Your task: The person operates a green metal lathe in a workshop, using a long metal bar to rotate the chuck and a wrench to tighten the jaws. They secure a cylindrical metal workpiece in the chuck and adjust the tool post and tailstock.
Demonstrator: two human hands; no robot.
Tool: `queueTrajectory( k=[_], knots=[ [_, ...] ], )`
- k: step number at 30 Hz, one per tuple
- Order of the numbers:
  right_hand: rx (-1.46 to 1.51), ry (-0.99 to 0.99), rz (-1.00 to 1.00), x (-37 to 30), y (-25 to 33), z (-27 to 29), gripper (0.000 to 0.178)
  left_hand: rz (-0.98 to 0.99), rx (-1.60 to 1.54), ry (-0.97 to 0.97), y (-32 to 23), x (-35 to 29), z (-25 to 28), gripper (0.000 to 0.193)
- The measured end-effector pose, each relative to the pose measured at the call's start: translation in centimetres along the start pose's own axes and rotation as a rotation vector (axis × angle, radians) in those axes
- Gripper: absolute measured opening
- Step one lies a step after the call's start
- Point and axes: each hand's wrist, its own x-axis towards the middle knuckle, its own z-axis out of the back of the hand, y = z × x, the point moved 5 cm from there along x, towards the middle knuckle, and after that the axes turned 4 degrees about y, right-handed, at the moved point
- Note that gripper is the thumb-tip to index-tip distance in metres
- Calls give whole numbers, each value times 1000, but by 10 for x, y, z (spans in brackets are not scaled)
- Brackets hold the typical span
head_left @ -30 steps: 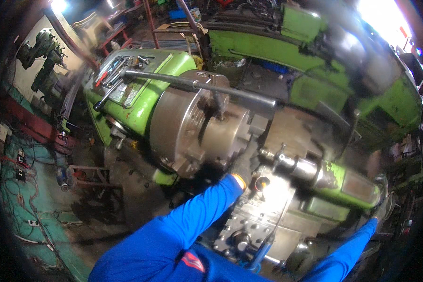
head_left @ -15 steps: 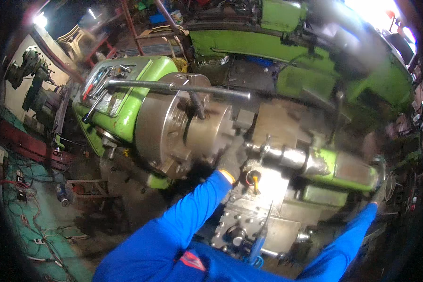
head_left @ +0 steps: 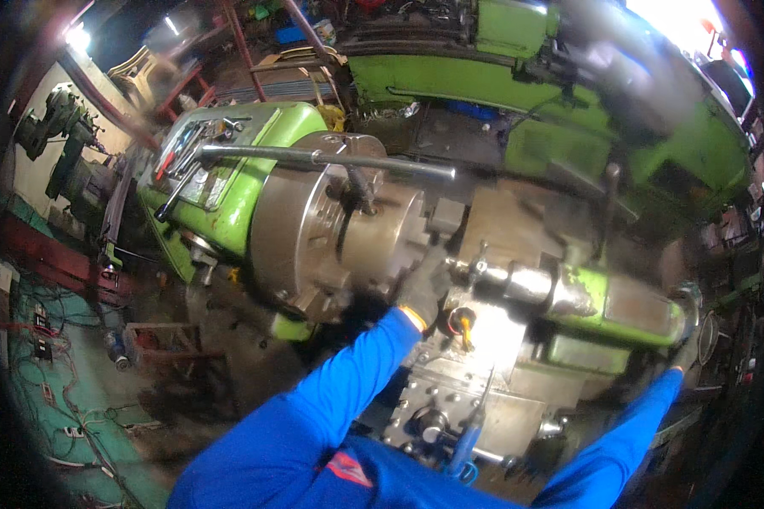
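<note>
In a dark glove, my left hand [head_left: 426, 287] reaches in between the end of a round metal workpiece [head_left: 378, 239] and the shiny tailstock spindle [head_left: 525, 283]. Its fingers blur into the dark metal, so what they hold or touch is unclear. The workpiece is clamped in a large lathe chuck [head_left: 282, 229]. At the far end of the green tailstock [head_left: 641, 307], my right hand [head_left: 689, 351] is on the handwheel [head_left: 689, 312], closed at its rim; shadow hides most of the fingers. A long steel bar [head_left: 373, 161] projects across above the chuck.
Small tools [head_left: 197, 146] lie on the green headstock [head_left: 267, 140]. Below my left hand is the carriage [head_left: 450, 390], with a yellow-handled item [head_left: 464, 329] and a blue-handled tool [head_left: 467, 445]. Another green machine [head_left: 450, 83] stands behind. Cables [head_left: 72, 407] run over the floor at left.
The view has shifted slightly, moving the machine a little right in the picture. Both hands keep about the same places at the workpiece end and the handwheel.
</note>
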Motion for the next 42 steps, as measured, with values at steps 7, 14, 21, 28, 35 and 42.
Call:
queueTrajectory(
  k=[7, 14, 21, 28, 35, 42],
  knots=[
    [109, -41, 25, -9, 3, -20, 68, 32, -11, 91, 7, 13, 23, 50],
    [244, 85, -58, -21, 2, -31, 78, -72, -81, 207, 10, 1, 18, 54],
    [87, 16, 6, 4, -14, -13, 76, -45, -111, 144, 7, 0, 11, 56],
    [165, 24, -23, 4, -25, -20, 76, 36, -141, 17, 8, 2, 15, 55],
    [245, 40, -132, -5, -12, -28, 78, 10, -230, 102, 11, 1, 10, 53],
    [78, 15, -6, -10, -9, -27, 80, -13, -148, 79, 7, -3, 8, 46]
  ],
)
